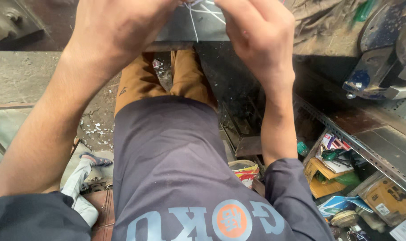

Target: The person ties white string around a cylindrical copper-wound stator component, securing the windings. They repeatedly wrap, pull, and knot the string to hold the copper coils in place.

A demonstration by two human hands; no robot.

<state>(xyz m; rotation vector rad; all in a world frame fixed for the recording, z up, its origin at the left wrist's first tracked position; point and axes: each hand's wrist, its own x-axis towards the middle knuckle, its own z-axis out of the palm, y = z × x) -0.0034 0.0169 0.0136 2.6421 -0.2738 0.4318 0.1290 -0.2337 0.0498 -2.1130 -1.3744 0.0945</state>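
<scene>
Left hand (116, 31): raised at the top edge, fingers curled in; grip clenched on the wires (198, 18).
Right hand (258, 38): close beside the left, its grip also pinched on the wires.
Wires: thin, white, between both hands' fingertips at the top edge, over a grey metal sheet (185, 29).
Vise (381, 58): blue, on the tabletop (321, 27) to the right, well apart from the hands.
Shelf (359, 147): below the vise, a perforated metal rail above cluttered boxes (386, 201).
Floor (20, 76): grey, with white scraps near the trousers (140, 82).
</scene>
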